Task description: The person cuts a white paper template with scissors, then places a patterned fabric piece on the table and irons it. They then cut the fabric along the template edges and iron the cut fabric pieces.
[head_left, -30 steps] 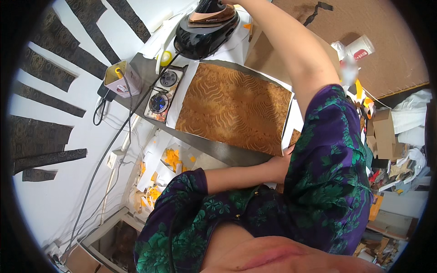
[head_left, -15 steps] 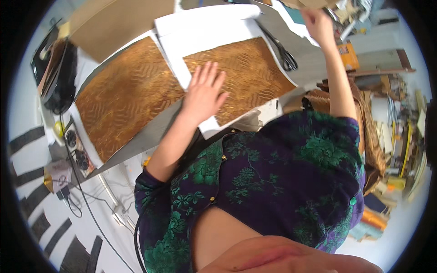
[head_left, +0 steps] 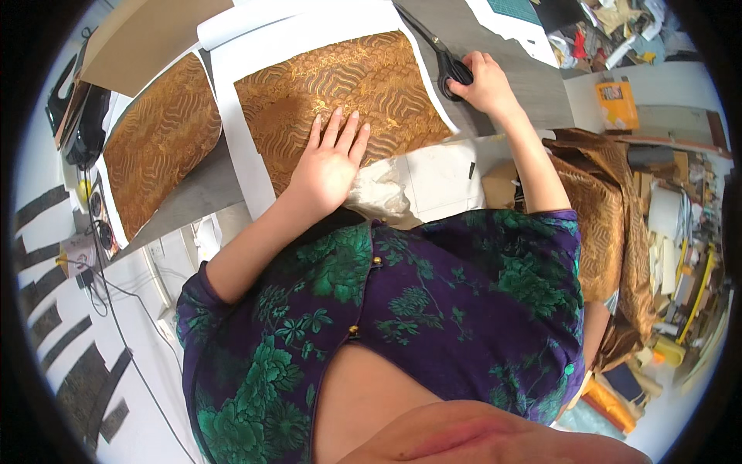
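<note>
A person in a purple top (head_left: 464, 301) with green flowers works over a dark gray surface (head_left: 533, 93), the left hand (head_left: 321, 174) laid palm-down on a brown-and-gold patterned fabric panel (head_left: 348, 77). Its fingers are extended and slightly spread, pressing flat and grasping nothing. The panel lies on white paper (head_left: 251, 166) directly before the wearer, with a white roll (head_left: 259, 22) along the far side.

At the panel's right, the right hand (head_left: 491, 89) reaches a pair of black-handled scissors (head_left: 454, 75), blades pointing away. The thumb lies at the handle loops and the other fingers bend beside them; whether they are clenched on the handles cannot be told from this angle.

A second brown panel (head_left: 166, 139) rests at left, near the first. More brown fabric (head_left: 635, 240) hangs in folds at right, below an orange package (head_left: 617, 104). A green mat (head_left: 516, 9) shows at the far edge.
</note>
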Motion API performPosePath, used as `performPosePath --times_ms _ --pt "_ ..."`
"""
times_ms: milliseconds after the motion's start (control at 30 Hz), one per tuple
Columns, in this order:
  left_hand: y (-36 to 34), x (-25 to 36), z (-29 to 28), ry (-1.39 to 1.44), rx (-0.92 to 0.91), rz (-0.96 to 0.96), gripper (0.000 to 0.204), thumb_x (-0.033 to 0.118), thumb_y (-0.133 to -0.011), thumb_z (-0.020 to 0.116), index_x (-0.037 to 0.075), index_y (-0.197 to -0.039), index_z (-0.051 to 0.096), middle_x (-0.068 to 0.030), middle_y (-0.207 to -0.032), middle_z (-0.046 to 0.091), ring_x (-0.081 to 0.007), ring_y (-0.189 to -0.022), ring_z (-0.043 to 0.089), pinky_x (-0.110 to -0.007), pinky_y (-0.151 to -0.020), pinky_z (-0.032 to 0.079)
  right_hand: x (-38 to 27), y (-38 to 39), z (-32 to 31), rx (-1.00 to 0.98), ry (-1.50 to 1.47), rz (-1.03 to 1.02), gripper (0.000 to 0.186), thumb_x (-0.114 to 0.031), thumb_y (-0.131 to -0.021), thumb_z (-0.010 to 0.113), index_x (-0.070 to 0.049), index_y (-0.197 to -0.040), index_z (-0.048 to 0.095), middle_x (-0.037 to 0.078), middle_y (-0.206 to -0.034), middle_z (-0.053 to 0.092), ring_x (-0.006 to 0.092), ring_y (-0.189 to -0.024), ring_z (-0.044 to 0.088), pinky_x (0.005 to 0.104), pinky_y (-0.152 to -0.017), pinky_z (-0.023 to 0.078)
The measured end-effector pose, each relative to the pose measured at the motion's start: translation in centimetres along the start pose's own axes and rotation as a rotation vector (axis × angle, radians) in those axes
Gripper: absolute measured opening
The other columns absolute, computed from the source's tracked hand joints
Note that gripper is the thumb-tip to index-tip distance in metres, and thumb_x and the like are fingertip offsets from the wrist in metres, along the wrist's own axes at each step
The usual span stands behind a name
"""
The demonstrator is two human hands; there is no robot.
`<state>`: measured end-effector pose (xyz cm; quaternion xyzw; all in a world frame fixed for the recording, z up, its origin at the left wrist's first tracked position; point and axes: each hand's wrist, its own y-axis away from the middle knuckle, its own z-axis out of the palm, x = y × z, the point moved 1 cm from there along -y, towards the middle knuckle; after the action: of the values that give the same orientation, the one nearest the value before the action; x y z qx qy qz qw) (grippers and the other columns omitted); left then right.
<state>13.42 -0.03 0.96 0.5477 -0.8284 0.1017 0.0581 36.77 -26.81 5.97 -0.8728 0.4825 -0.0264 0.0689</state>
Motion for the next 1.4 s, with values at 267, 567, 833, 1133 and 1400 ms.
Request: performPosePath --times_ms 267,567,833,1133,1400 --pt "2.9 0.9 -1.2 0.061 -0.035 -0.063 0.071 0.001 -0.085 0.061 0.008 -0.154 0.044 -0.0141 -0.163 0.038 -0.0351 -0.153 0.03 -0.06 -0.123 0.023 3.0 0.6 -1.4 -0.298 -0.115 0.026 0.043 -0.022 -0.086 0.075 0.006 -0.117 0.064 0.026 -0.112 0.069 0.0389 -0.102 0.07 0.044 -0.09 0.056" --pt "3.8 1.2 -0.6 0.16 -0.011 -0.157 0.077 -0.004 -0.084 0.057 0.015 -0.157 0.043 -0.0143 -0.164 0.036 -0.035 -0.155 0.028 -0.061 -0.125 0.02 12.7 -1.1 -6.0 -0.556 -0.802 0.172 0.043 -0.037 -0.087 0.083 -0.003 -0.111 0.075 -0.006 -0.079 0.064 0.0025 -0.071 0.052 0.0176 -0.066 0.04" --pt "3.7 1.0 -0.5 0.214 0.011 -0.163 0.078 -0.007 -0.08 0.054 0.014 -0.155 0.046 -0.016 -0.163 0.037 -0.0363 -0.154 0.028 -0.062 -0.125 0.018 15.7 -5.8 -3.8 -0.877 -0.993 0.077 0.043 -0.033 -0.09 0.082 0.002 -0.115 0.075 -0.003 -0.073 0.064 0.0005 -0.058 0.046 0.0167 -0.048 0.03" --pt "3.9 1.0 -0.3 0.255 0.035 -0.17 0.076 -0.006 -0.082 0.055 0.014 -0.155 0.046 -0.0154 -0.164 0.036 -0.0361 -0.154 0.029 -0.063 -0.124 0.018 13.4 -10.0 -3.0 -0.963 -0.824 -0.046 0.05 -0.037 -0.084 0.087 0.001 -0.115 0.076 -0.003 -0.074 0.063 0.0022 -0.064 0.051 0.0177 -0.051 0.035" --pt "3.8 1.2 -0.4 0.269 0.01 -0.187 0.076 -0.005 -0.082 0.056 0.015 -0.155 0.046 -0.0147 -0.164 0.036 -0.0352 -0.155 0.028 -0.063 -0.125 0.016 13.4 -11.0 -2.2 -0.957 -0.821 -0.113 0.046 -0.036 -0.084 0.087 -0.002 -0.112 0.078 -0.003 -0.072 0.064 0.0032 -0.062 0.053 0.0191 -0.05 0.035"
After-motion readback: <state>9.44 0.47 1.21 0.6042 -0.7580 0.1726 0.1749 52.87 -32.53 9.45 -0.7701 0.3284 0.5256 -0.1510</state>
